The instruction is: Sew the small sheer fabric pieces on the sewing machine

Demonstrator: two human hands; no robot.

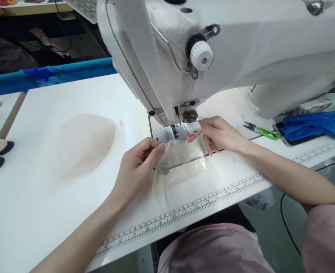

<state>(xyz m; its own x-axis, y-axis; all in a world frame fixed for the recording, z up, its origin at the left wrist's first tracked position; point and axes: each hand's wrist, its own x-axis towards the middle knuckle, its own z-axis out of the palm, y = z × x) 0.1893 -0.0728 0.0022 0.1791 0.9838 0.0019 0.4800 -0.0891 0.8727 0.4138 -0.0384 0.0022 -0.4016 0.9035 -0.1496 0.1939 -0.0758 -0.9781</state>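
A white sewing machine stands over the table, its needle area and metal plate at the centre. Just left of the plate, my left hand pinches the edge of a sheer white fabric between thumb and forefinger. The fabric hangs down toward the table's front edge. My right hand is right of the needle, fingers curled beside a small white knob; whether its fingertips hold anything is hidden. Another sheer piece lies flat on the left.
Green-handled snips lie at the right, beside a phone under blue cloth. A printed ruler runs along the table's front edge. Fingertip-like shapes with black ends show at the far left.
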